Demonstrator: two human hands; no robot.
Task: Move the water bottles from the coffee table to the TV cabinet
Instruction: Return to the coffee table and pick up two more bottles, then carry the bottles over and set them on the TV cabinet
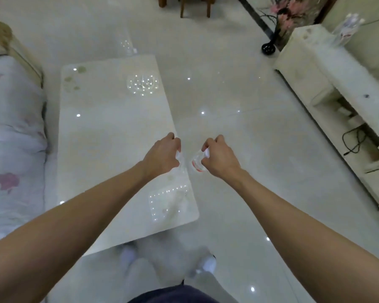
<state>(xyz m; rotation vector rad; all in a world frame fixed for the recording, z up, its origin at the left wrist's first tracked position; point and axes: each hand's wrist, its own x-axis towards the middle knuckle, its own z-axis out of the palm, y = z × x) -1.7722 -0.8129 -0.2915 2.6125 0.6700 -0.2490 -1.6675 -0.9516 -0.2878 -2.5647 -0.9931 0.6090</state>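
Pale glossy tile floor [239, 132] lies under the whole scene, with the person's feet in white socks [208, 264] nearest, just off the near end of the surface [109, 136]. Over the surface's right edge, both hands are curled closed, each on the top of a clear bottle. The left hand [162, 155] grips the left bottle [181, 159], mostly hidden beneath it. The right hand [220, 157] grips the right bottle [197, 164], which shows a red label. The two bottles hang close together, just off the surface's edge. Left of the surface is a sofa [13, 132]. Well to its right stands the cabinet [328, 84], with more bottles [347, 29] upright on its far end. Beyond the cabinet is a black vase [268, 48].
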